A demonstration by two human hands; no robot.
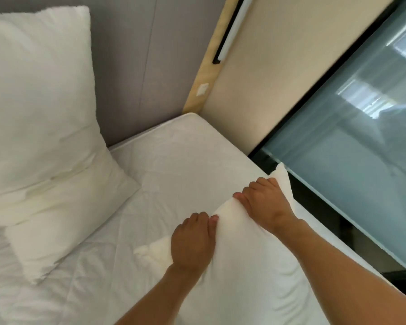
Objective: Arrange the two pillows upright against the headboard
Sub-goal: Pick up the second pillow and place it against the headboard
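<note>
First pillow (40, 113): leaning upright against the grey headboard (136, 66) at the mattress's (185, 156) left head end, its lower part slumped forward and creased. Second pillow (249, 261): near the right edge of the mattress, well apart from the headboard, raised by its top edge. Left hand (191, 240) is clenched on that edge; right hand (265, 205) grasps it near the far corner. Risk: the soft filling may sag once stood up, so the pillow folds or tips. Risk: the mattress's right head corner is narrow, beside the wall (267, 78) and glass panel (349, 148); the pillow could slide off the edge.
</note>
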